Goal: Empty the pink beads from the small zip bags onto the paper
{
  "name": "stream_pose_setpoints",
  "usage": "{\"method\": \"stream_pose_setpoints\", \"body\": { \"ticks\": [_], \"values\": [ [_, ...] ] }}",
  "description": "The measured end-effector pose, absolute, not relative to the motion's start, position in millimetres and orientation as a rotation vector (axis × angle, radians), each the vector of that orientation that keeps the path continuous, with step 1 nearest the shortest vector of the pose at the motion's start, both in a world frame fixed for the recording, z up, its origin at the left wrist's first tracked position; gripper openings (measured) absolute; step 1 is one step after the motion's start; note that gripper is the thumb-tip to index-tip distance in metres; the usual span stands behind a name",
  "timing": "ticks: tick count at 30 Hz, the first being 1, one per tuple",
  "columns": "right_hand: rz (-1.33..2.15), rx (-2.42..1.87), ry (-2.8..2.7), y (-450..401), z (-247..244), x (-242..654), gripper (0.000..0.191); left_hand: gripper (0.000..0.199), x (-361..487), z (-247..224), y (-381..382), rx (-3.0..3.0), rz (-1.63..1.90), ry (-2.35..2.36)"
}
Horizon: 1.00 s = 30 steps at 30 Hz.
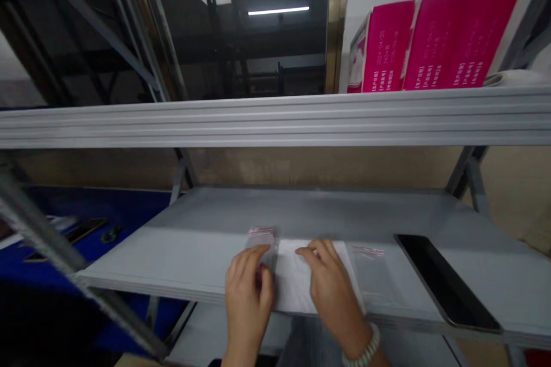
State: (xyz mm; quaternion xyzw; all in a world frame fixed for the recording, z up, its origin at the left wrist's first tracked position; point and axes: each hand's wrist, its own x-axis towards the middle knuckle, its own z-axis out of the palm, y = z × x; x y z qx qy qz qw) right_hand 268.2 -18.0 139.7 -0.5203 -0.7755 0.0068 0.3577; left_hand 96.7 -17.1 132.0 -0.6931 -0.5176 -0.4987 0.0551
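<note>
A white sheet of paper (293, 281) lies near the front edge of the grey shelf (172, 246). My left hand (248, 289) rests at the paper's left side, over a stack of clear zip bags (262, 234) with red closure lines; its thumb and curved fingers are apart. Over the paper's right half is my right hand (333, 289), fingers curled in and thumb close to them. Whether anything is between those fingertips is too small to make out. Another clear zip bag (373, 269) lies flat to the right of the paper.
A black phone-like slab (445, 281) lies at the shelf's right. Above, a grey rail (275, 123) crosses the view, with pink boxes (434, 40) on the upper level. Metal posts (69, 264) frame the left; a blue surface (129, 206) holds assorted items.
</note>
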Motion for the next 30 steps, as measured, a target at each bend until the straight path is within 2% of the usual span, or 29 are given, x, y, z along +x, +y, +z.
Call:
{"method": "stream_pose_setpoints", "body": {
  "ticks": [3,7,11,13,16,17,20,21,26,30],
  "values": [
    [0.036,-1.227,-2.154,-18.4,141.7,219.1,0.045,0.029,69.3,121.4,-12.1,-2.067,-1.432,-1.710],
    [0.069,-1.246,-2.208,-15.2,138.0,198.5,0.035,0.022,61.6,115.8,-10.7,-2.088,-1.454,-1.806],
    [0.195,-1.191,-2.148,-16.1,134.1,206.0,0.042,0.021,61.5,115.1,-8.4,-2.035,-1.505,-1.843],
    [0.324,-1.124,-2.010,-17.6,134.0,211.0,0.042,0.023,62.0,116.0,-8.6,-1.987,-1.538,-1.857],
    [0.652,-1.079,-1.623,-17.6,135.3,219.5,0.024,0.023,67.3,122.1,-14.5,-1.888,-1.670,-1.813],
    [0.811,-1.064,-1.474,-16.9,136.1,223.2,0.026,0.021,70.5,125.5,-18.0,-1.879,-1.736,-1.758],
    [1.292,-0.932,-1.058,-14.7,140.8,237.8,0.054,0.013,82.8,137.4,-30.2,-2.020,-1.903,-1.500],
    [1.393,-0.872,-0.955,-14.6,142.9,243.5,0.058,0.013,86.7,140.9,-34.1,-2.108,-1.922,-1.413],
    [1.579,-0.757,-0.795,-21.5,151.3,272.0,0.034,0.016,98.0,148.4,-45.2,-2.406,-1.973,-1.177],
    [1.682,-0.827,-0.852,-30.8,149.1,287.7,0.035,0.016,100.3,147.0,-46.6,-2.483,-2.136,-1.116]
  ]
}}
